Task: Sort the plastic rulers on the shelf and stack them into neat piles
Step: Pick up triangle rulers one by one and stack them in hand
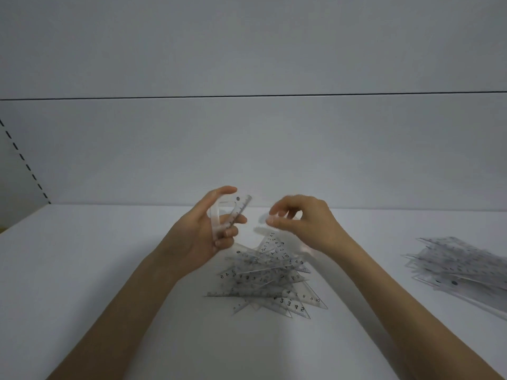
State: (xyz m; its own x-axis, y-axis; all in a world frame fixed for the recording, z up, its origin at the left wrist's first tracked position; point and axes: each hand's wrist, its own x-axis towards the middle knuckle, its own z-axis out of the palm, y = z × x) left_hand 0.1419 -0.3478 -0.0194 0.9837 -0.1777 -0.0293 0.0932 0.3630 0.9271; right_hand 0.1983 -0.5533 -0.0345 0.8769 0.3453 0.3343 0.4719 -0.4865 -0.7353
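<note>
The white shelf (pixel 96 270) carries everything. At its right edge lies a rough stack of clear rulers (pixel 461 266), well apart from the jumbled heap (pixel 263 281) of triangular ones in the middle, so sorting looks only partly done. Above that heap the left hand (pixel 203 237) has its grip closed around a few upright rulers (pixel 227 218), gathering a matching set. The right hand (pixel 304 220) hovers beside it with fingertips pinched together; blur hides whether they grasp a clear piece. The next move probably calls for feeding another matching ruler into the left-hand bundle, edges squared.
</note>
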